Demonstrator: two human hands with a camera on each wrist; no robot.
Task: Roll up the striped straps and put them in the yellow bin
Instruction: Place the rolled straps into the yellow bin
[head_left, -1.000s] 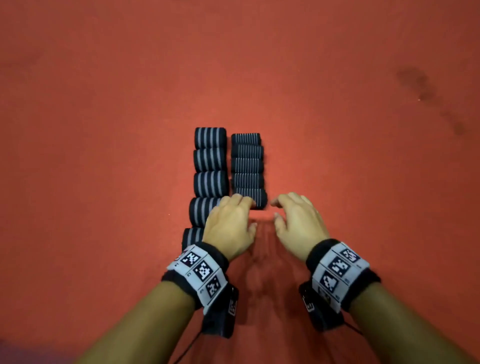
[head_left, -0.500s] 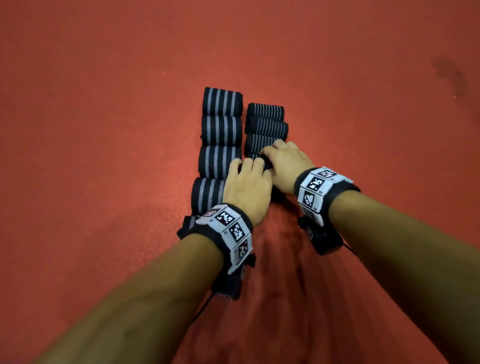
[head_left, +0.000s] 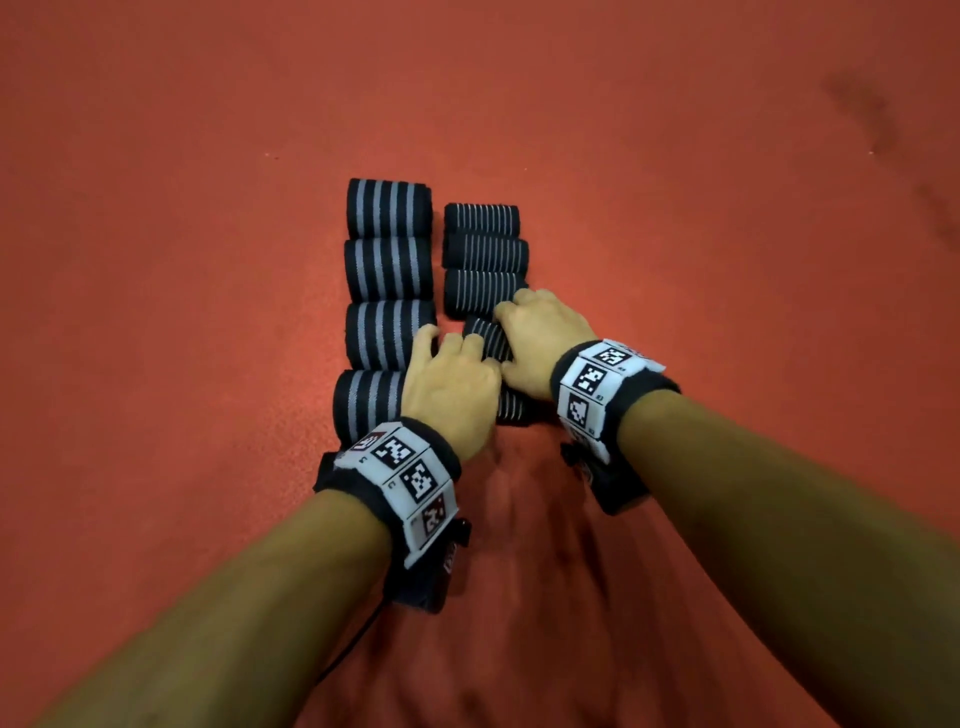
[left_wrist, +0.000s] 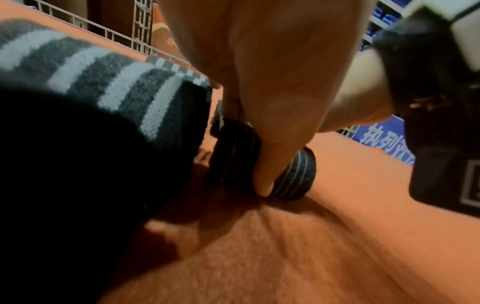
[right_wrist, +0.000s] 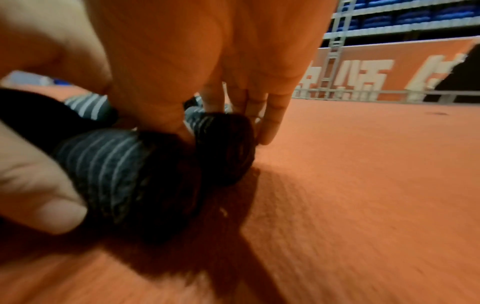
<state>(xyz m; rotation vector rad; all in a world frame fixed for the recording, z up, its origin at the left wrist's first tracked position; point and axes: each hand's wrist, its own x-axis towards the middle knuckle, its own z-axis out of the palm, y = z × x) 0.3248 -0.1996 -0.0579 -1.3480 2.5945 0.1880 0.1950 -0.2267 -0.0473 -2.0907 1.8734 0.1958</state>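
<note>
Both hands have moved forward onto the thin-striped rolls. The right hand (head_left: 540, 338) now curls round one tilted roll (head_left: 485, 338), while the left hand (head_left: 452, 387) rests bent fingers on it. Picking up has begun; no yellow bin is in view.

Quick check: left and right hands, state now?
Left hand: grips a thin-striped roll.
Right hand: grips another thin-striped roll, tilted out of its column.

We see knitted, ribbed cloth on the rolled straps (head_left: 389, 208), matt; the red surface (head_left: 727, 260) looks like felt, perhaps.
</note>
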